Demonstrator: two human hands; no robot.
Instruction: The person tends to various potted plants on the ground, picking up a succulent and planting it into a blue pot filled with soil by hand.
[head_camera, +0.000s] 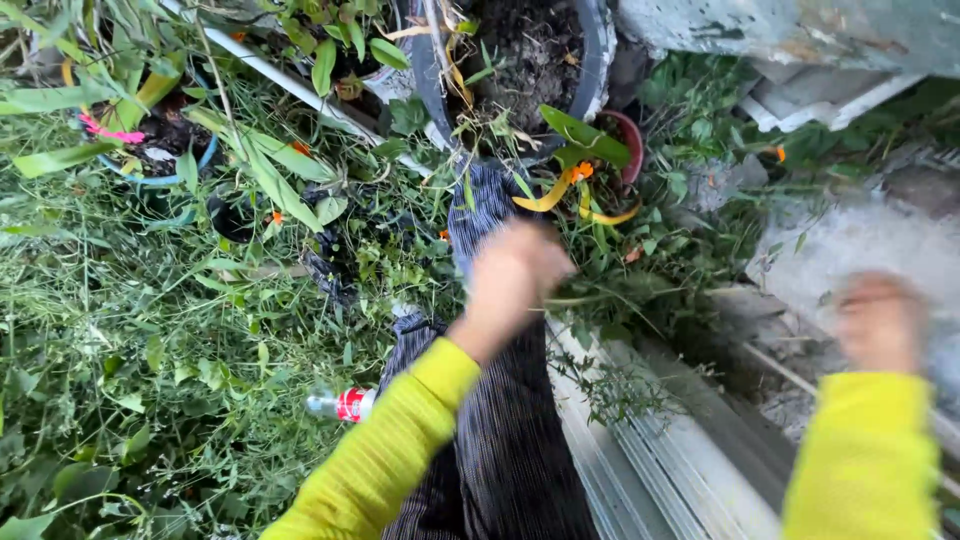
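I look down at an overgrown garden patch. My left hand (512, 275), in a yellow-green sleeve, is blurred with motion over tall weeds and dark striped cloth (500, 440) that covers my leg; its fingers look curled, and I cannot see anything in it. My right hand (880, 320), also in a yellow sleeve, is blurred at the right, above a grey concrete slab (850, 240); its grip is unclear. A large dark pot of soil (530, 50) stands just beyond the left hand, with a small red pot (628, 135) beside it.
Dense grass and weeds (150, 330) fill the left side. A plastic bottle with a red label (342, 404) lies in the grass. Corrugated grey sheeting (650, 460) runs along the bottom middle. A white pipe (290, 85) crosses at the top left near potted plants.
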